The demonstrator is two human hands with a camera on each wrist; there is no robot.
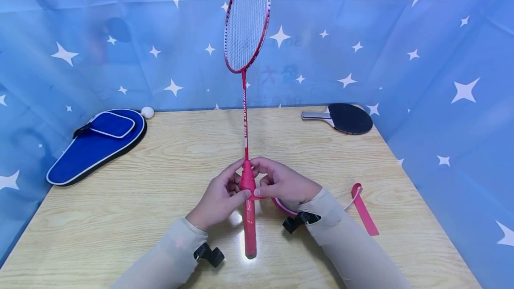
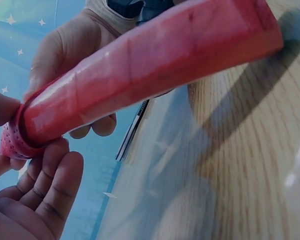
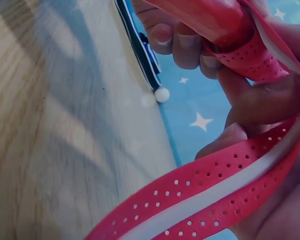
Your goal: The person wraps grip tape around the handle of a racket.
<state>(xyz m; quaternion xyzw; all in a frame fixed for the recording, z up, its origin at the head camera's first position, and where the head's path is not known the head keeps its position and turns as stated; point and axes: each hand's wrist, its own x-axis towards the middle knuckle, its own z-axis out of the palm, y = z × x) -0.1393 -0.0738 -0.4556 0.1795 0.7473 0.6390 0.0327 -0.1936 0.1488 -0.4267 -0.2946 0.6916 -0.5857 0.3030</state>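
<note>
A red badminton racket (image 1: 250,231) stands nearly upright in the head view, its strung head up and its handle butt toward me. My left hand (image 1: 222,194) holds the handle from the left, thumb and fingers at the upper part. From the right, my right hand (image 1: 286,184) pinches perforated red grip tape (image 3: 225,157) against the handle. The tape wraps the cone and the top of the handle; below it the handle shows smooth, shiny red. In the right wrist view a loose length with a white centre strip runs from the right fingers.
A red strip (image 1: 366,213) lies on the table right of my right forearm. A black table tennis bat (image 1: 352,118) lies at the back right. Back left are a blue bat case (image 1: 96,146) and a white ball (image 1: 147,112). A starred blue curtain (image 1: 180,57) surrounds the table.
</note>
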